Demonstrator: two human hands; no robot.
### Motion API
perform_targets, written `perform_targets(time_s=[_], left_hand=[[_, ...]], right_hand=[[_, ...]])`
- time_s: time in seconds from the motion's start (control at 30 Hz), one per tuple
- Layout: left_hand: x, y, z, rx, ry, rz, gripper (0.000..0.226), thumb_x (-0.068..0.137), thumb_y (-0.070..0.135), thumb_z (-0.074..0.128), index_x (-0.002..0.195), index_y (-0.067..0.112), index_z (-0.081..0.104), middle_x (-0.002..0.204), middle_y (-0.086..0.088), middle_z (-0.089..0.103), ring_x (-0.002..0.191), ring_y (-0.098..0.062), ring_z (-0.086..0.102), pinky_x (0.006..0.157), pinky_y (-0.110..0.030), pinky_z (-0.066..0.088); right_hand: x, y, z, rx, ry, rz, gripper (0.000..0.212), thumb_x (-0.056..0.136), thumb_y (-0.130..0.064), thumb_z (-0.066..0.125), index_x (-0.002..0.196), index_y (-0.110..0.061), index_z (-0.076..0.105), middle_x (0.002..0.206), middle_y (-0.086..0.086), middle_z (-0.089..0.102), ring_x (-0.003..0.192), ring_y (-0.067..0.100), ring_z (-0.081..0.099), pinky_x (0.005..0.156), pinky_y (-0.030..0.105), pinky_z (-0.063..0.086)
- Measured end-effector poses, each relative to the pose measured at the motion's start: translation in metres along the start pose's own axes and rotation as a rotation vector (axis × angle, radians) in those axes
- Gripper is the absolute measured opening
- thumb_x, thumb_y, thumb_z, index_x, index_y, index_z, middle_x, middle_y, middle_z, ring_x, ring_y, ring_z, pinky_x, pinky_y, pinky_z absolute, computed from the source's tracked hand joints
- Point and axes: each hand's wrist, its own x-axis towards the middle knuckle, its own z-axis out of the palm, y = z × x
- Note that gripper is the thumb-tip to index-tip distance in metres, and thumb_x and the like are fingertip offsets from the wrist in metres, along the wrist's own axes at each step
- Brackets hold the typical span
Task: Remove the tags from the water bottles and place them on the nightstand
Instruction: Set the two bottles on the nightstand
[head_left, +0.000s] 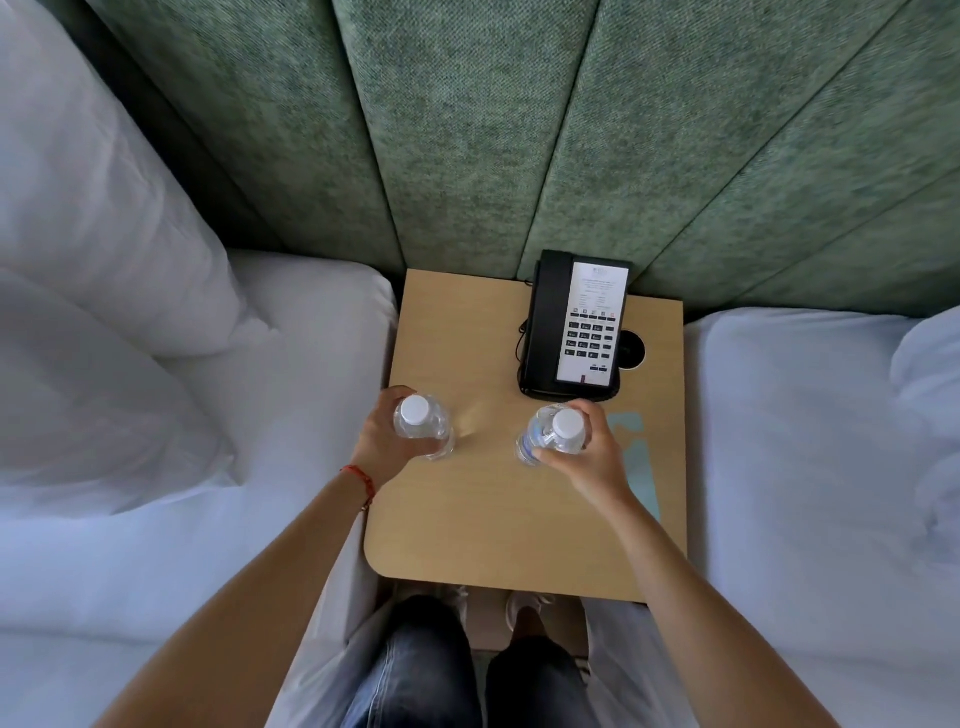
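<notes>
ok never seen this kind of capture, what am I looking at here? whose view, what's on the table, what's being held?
There is no robot: a person wears a camera on the head, looking down at their own two bare hands. This single picture is that view. The left hand grips one water bottle, and the right hand grips the other bottle, fingers curled round each. Both stand on or just above a wooden nightstand between two white beds. A black phone sits at the back, with pale blue paper beside the right hand.

We see a mottled green headboard (467, 130), a light wood-grain tabletop (493, 519), a black telephone (550, 322) with white faceplate, clear bottles with white caps (415, 410), white bedding (130, 364), and a red wrist cord (361, 480).
</notes>
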Motion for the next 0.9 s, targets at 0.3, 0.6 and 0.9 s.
perform_targets(time_s=[0.3,0.6,0.9], left_hand=[[-0.014,-0.014,0.000,0.040,-0.062,0.033,0.073,0.051,0.003,0.087,0.110,0.020,0.046,0.106,0.002,0.055,0.095,-0.011,0.053,0.078,-0.021,0.044],[-0.023,-0.013,0.004,-0.022,-0.054,0.016,0.073,0.059,0.005,0.083,0.117,0.027,0.044,0.107,0.009,0.053,0.099,-0.011,0.051,0.071,-0.007,0.043],[-0.075,-0.017,0.010,-0.023,0.161,-0.133,0.049,0.086,0.027,0.061,0.129,0.013,0.042,0.132,-0.008,0.052,0.119,-0.022,0.048,0.095,-0.031,0.038]], right_hand=[[-0.013,0.011,-0.007,-0.033,-0.129,0.003,0.069,0.058,-0.014,0.085,0.110,-0.032,0.043,0.105,-0.022,0.049,0.095,-0.010,0.049,0.069,-0.003,0.036],[-0.022,0.006,-0.003,0.009,-0.082,0.026,0.064,0.062,-0.012,0.082,0.109,-0.035,0.044,0.102,-0.025,0.051,0.095,-0.011,0.050,0.069,-0.002,0.037],[-0.061,0.010,-0.010,0.194,0.083,0.114,0.043,0.081,-0.010,0.068,0.120,-0.013,0.049,0.124,0.003,0.055,0.114,0.018,0.054,0.098,0.033,0.043]])
